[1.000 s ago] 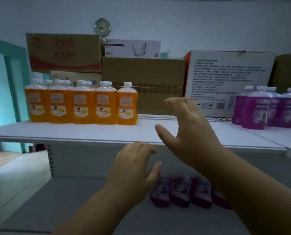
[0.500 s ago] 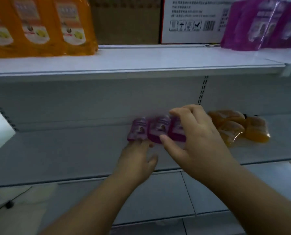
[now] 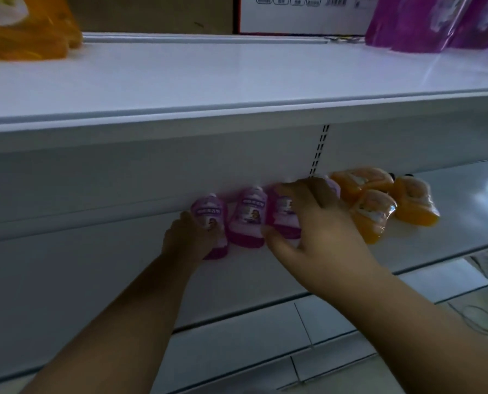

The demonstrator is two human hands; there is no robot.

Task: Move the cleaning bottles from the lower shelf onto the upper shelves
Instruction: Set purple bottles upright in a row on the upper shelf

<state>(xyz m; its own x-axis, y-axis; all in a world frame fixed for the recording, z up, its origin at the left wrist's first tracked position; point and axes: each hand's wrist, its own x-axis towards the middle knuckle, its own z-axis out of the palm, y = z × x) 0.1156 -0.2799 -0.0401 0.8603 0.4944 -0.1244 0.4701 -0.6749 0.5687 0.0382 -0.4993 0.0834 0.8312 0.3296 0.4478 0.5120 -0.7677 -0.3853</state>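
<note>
Two hands reach the lower shelf (image 3: 95, 280): left hand (image 3: 188, 240) curls round the leftmost purple bottle (image 3: 210, 217), right hand (image 3: 319, 223) spreads over the third purple bottle (image 3: 282, 214). Grasping, apparently; lifting to the upper shelf (image 3: 208, 78) comes next.

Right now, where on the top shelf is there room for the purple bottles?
The upper shelf is bare in the middle, between the orange bottles at left and the purple bottles at right. Boxes line the back. The ends are crowded.
</note>
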